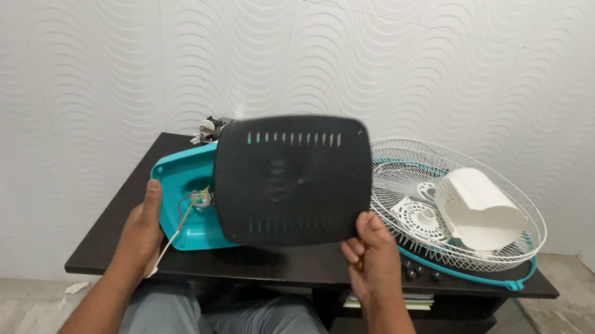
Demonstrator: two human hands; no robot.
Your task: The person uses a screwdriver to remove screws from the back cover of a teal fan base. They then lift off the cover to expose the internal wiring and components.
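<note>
Best bet here is keeping the black base plate [289, 180] level and lined up square over the teal fan base [184, 201] on the dark table [108, 241]. Right hand [375, 259] pinches the plate's lower right corner, fingers closed. Left hand [141, 230] steadies the teal edge; looks like a loose grip, hard to tell. Both forearms reach forward, palms inward.

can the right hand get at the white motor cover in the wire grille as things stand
Probably not at once: the right hand grips the black base plate. The white motor cover lies uncovered in the wire grille.
</note>
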